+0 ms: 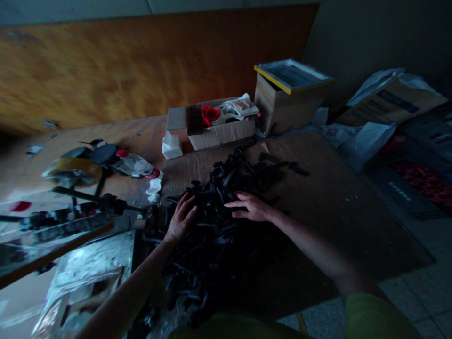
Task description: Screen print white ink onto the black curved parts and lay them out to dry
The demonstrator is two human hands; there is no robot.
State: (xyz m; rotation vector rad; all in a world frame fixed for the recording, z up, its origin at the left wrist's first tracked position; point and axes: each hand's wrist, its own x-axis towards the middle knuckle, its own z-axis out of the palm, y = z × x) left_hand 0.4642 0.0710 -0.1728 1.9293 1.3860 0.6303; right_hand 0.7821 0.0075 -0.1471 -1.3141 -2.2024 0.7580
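Observation:
A heap of small black curved parts [219, 230], perhaps plastic, spreads over the wooden table in front of me; their exact kind is too dark to make out. My left hand [181, 220] rests at the heap's left side, palm down, with its fingers apart. On the right side of the heap, my right hand [250, 207] reaches in from the right, fingers stretched out and spread over the parts. Neither hand visibly grips a part. Several loose black parts [298, 168] lie beyond my right hand.
An open cardboard box [222, 134] with a red item stands at the back, beside a taller carton [282, 106] topped by a yellow-edged frame. A plastic bottle [137, 165] and a tape roll [72, 170] lie left. A metal jig [67, 221] sits nearer. Red parts fill a crate [399, 193] at right.

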